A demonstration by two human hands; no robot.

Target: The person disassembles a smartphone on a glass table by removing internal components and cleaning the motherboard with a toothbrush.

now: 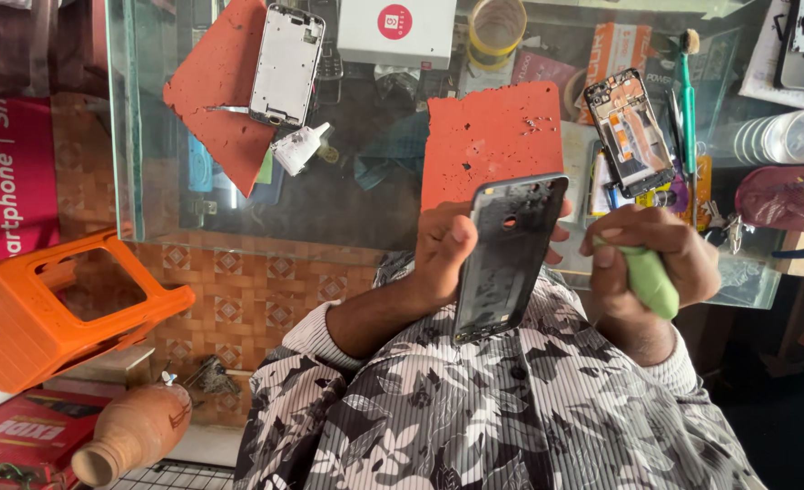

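Left hand (443, 259) grip clamps phone back housing (509, 259); right hand (647, 263) grip closed on green cloth (649, 281). Risk: housing slips onto glass bench (347, 209) beyond grip.

Phone shell and green tool in my hands

My left hand (443, 259) grips a dark grey phone back cover (509, 256) by its long edge, hollow inner side facing me, upright and slightly tilted, camera holes near the top. My right hand (651, 263) closes around a light green tool handle (649, 279) just beside it.
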